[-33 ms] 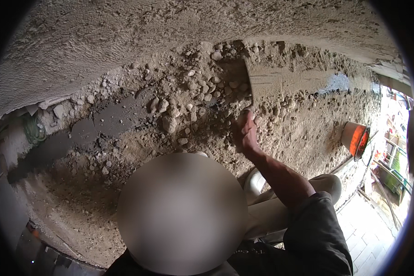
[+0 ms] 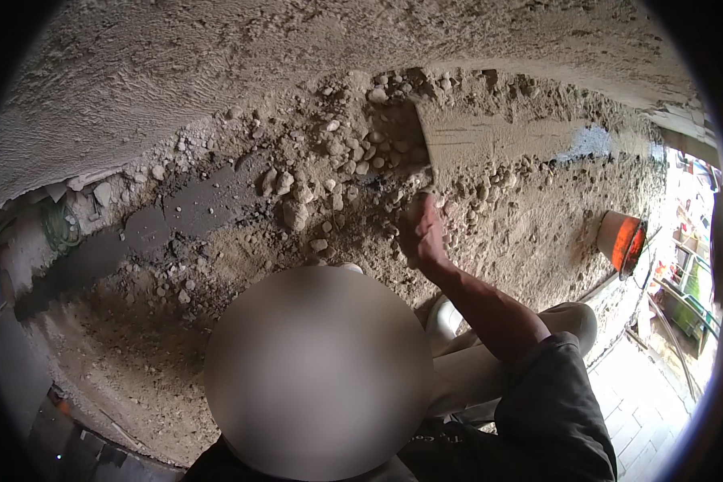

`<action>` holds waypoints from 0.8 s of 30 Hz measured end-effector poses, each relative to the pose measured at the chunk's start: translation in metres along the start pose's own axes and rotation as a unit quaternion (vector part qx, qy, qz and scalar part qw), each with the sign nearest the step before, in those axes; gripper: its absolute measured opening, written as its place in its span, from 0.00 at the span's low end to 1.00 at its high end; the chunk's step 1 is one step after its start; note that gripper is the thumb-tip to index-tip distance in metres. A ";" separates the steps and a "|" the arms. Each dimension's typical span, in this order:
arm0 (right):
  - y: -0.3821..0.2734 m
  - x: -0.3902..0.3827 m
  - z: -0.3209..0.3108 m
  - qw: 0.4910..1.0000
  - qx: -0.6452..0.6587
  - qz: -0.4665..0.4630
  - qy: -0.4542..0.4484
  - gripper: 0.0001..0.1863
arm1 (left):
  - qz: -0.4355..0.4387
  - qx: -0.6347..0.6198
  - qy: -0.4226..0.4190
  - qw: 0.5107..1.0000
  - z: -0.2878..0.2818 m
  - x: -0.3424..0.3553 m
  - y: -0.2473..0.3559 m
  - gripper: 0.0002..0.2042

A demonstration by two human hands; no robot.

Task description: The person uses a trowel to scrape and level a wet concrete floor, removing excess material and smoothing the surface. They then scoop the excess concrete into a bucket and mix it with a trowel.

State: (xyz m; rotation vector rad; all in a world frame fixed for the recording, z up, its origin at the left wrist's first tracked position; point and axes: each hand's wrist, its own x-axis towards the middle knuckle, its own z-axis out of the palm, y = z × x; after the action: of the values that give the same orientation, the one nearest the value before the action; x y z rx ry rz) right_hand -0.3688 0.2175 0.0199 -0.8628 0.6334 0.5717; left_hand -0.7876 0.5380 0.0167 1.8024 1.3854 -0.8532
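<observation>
My right hand [image 2: 426, 229] reaches up from the lower right, fingers wrapped round the near end of a thin, straight-edged tool [image 2: 424, 140], whose handle is hidden by the hand. The tool's dark edge lies across the dirt, with loose stones [image 2: 361, 153] and shadow on its left and a smoothed pale strip [image 2: 506, 140] on its right. Farther left a dark grey band [image 2: 161, 213] runs through the rubble. My left hand is not visible; a large blurred disc covers the lower middle of the view.
An orange-and-pale bucket [image 2: 622, 241] sits at the right, near pale paving [image 2: 635, 410] and assorted items in bright light. A rough plastered surface [image 2: 297, 32] spans the top. Green hose [image 2: 60, 225] hangs at the left. My bent leg and shoe [image 2: 446, 317] are below my hand.
My right hand and the tool have shifted slightly to the left, toward the pile of stones.
</observation>
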 end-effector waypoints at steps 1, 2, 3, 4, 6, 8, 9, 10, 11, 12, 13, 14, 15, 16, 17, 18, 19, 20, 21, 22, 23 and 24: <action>0.013 0.001 -0.010 0.997 0.035 0.001 -0.072 0.07 | 0.011 0.002 0.007 1.000 0.002 0.000 0.006 0.21; 0.032 0.010 -0.033 0.997 -0.021 0.003 -0.076 0.12 | 0.030 0.004 0.012 0.999 0.002 0.005 0.019 0.21; 0.043 0.006 -0.035 0.971 -0.226 -0.022 -0.081 0.13 | 0.043 0.005 0.031 0.999 -0.001 0.004 0.024 0.21; 0.046 -0.007 -0.031 0.807 -0.579 -0.094 -0.076 0.14 | 0.062 0.006 0.051 0.997 -0.003 0.004 0.031 0.21; 0.050 -0.024 -0.027 0.724 -0.679 -0.087 -0.082 0.16 | 0.138 0.002 0.110 0.984 -0.011 0.012 0.062 0.21; 0.028 -0.027 -0.022 0.704 -0.689 -0.051 -0.164 0.19 | 0.252 -0.005 0.192 0.949 -0.023 0.026 0.112 0.21; 0.016 -0.025 -0.022 0.598 -0.760 -0.091 -0.238 0.19 | 0.309 -0.003 0.228 0.923 -0.029 0.033 0.140 0.21; 0.010 -0.018 -0.028 0.475 -0.816 -0.192 -0.266 0.19 | 0.366 -0.003 0.262 0.893 -0.036 0.043 0.172 0.21; 0.006 -0.011 -0.035 0.317 -0.857 -0.313 -0.258 0.19 | 0.409 0.002 0.290 0.865 -0.042 0.052 0.203 0.21; -0.002 -0.005 -0.045 0.174 -0.865 -0.420 -0.215 0.20 | 0.447 0.004 0.301 0.842 -0.042 0.066 0.241 0.21; -0.008 0.001 -0.025 0.263 -0.871 -0.372 -0.184 0.20 | 0.460 0.011 0.311 0.832 -0.047 0.074 0.262 0.21; -0.016 0.005 0.003 0.350 -0.868 -0.319 -0.152 0.20 | 0.462 0.029 0.324 0.825 -0.052 0.079 0.278 0.21; -0.024 0.009 0.032 0.430 -0.856 -0.261 -0.117 0.20 | 0.466 0.046 0.336 0.818 -0.057 0.084 0.294 0.22; -0.023 0.007 0.070 0.639 -0.765 -0.082 -0.016 0.20 | 0.417 0.047 0.333 0.844 -0.057 0.096 0.298 0.24; -0.007 0.014 0.056 0.442 -0.887 -0.116 -0.064 0.21 | 0.419 0.059 0.334 0.842 -0.051 0.109 0.308 0.27; 0.032 0.034 0.008 0.326 -0.897 -0.300 0.008 0.21 | 0.421 0.057 0.329 0.843 -0.033 0.116 0.331 0.27; 0.058 0.034 0.007 0.348 -0.875 -0.336 -0.009 0.21 | 0.405 0.068 0.334 0.848 -0.026 0.123 0.332 0.28; 0.080 0.033 0.009 0.365 -0.853 -0.373 -0.026 0.21 | 0.417 0.071 0.347 0.837 -0.022 0.130 0.335 0.29; 0.090 0.017 0.035 0.470 -0.825 -0.298 -0.096 0.20 | 0.414 0.082 0.366 0.829 -0.025 0.135 0.323 0.29; 0.092 0.001 0.060 0.563 -0.786 -0.212 -0.140 0.19 | 0.416 0.087 0.380 0.822 -0.024 0.136 0.314 0.30; 0.095 -0.007 0.070 0.605 -0.764 -0.168 -0.148 0.16 | 0.433 0.005 0.360 0.826 -0.026 0.135 0.315 0.30; 0.098 -0.014 0.074 0.612 -0.765 -0.105 -0.174 0.16 | 0.446 -0.075 0.336 0.826 -0.029 0.133 0.316 0.31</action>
State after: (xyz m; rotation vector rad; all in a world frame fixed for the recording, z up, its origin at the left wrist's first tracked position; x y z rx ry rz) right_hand -0.4250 0.3273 0.0173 -2.3163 -0.5618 1.0120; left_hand -0.4493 0.5725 -0.0354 2.3739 0.7225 0.4179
